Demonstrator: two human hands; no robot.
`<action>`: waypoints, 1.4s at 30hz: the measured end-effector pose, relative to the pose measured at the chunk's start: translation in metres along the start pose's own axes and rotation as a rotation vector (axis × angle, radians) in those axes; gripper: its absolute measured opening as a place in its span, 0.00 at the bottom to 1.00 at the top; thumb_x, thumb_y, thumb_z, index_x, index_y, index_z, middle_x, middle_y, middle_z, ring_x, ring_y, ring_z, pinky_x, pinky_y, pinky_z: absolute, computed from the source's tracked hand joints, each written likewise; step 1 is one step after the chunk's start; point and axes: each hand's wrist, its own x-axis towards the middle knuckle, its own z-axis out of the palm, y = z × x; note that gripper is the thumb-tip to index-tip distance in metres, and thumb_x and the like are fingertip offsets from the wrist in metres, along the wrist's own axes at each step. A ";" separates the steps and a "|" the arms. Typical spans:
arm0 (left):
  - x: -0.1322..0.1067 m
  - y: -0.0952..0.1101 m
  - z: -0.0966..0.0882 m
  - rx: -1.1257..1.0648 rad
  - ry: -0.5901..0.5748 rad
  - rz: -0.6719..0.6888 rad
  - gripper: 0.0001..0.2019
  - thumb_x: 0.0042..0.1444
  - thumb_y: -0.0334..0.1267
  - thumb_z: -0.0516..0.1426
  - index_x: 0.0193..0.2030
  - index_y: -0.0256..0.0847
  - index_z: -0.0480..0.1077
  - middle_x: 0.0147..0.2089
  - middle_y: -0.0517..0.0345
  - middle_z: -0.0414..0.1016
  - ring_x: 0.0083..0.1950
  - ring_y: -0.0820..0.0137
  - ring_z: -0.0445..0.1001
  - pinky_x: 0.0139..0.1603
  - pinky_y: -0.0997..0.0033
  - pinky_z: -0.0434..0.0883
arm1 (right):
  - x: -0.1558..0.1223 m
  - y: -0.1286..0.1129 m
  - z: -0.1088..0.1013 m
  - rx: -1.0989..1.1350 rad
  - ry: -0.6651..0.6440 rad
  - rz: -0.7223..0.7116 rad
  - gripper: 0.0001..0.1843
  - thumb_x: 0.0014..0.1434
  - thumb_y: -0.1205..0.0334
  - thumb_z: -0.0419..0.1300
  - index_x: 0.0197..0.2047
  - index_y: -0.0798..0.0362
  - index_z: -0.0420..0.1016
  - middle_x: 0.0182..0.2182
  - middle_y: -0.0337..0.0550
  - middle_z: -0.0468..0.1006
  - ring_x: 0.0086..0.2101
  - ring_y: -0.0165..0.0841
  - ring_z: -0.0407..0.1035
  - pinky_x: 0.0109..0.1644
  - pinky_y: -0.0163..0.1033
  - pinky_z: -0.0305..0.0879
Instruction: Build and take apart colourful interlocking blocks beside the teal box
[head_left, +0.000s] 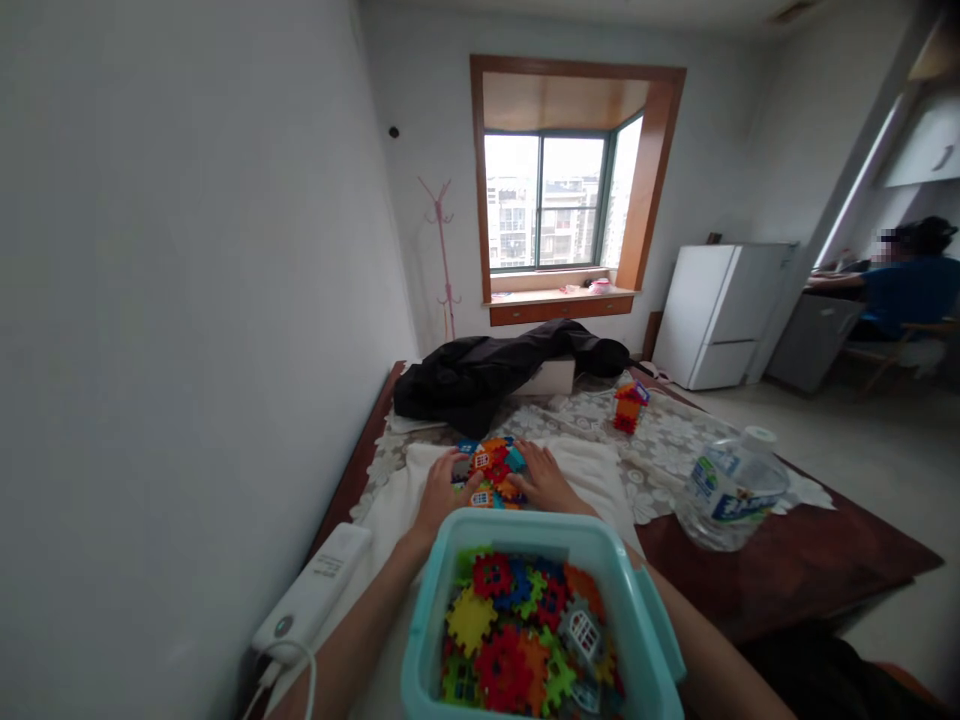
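Observation:
A cluster of colourful interlocking plastic building blocks (493, 462), with red, orange and blue gear-edged pieces and small white window shapes, lies on a white cloth. My left hand (441, 488) grips its left side, the thumb reaching over the front. On the opposite side my right hand (553, 482) holds the cluster, fingers along the edge and thumb near the front. Closer to me, between my forearms, stands a light teal plastic tub (517, 522) filled with loose blocks (504, 665) in red, yellow, green, orange, blue and grey. My fingers and the tub rim hide parts of the cluster.
A small block house (628, 408) and a big clear plastic bottle (733, 490) stand on the table (817, 555). Dark fabric (487, 368) lies over a box at the back. A white power strip (315, 590) sits by the left wall. A seated person (911, 285) is far right.

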 end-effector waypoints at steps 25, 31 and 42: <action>0.012 -0.009 0.018 0.078 -0.277 0.143 0.30 0.64 0.53 0.61 0.69 0.42 0.72 0.68 0.42 0.76 0.72 0.49 0.71 0.74 0.47 0.66 | 0.025 -0.009 -0.008 0.277 0.100 0.027 0.26 0.73 0.45 0.51 0.65 0.48 0.73 0.63 0.50 0.77 0.62 0.44 0.70 0.70 0.53 0.62; 0.014 -0.009 0.015 -0.005 -0.230 0.162 0.24 0.63 0.48 0.62 0.64 0.42 0.74 0.65 0.43 0.78 0.66 0.53 0.76 0.71 0.50 0.70 | 0.032 -0.016 -0.006 0.280 -0.101 -0.143 0.24 0.74 0.46 0.50 0.58 0.47 0.79 0.57 0.47 0.82 0.60 0.45 0.72 0.76 0.61 0.46; 0.011 -0.009 0.016 0.055 -0.324 0.179 0.27 0.64 0.49 0.62 0.66 0.41 0.72 0.62 0.44 0.81 0.62 0.52 0.78 0.67 0.51 0.72 | 0.032 -0.020 -0.007 0.373 0.123 -0.053 0.25 0.70 0.42 0.55 0.60 0.47 0.76 0.60 0.50 0.77 0.61 0.43 0.69 0.69 0.52 0.62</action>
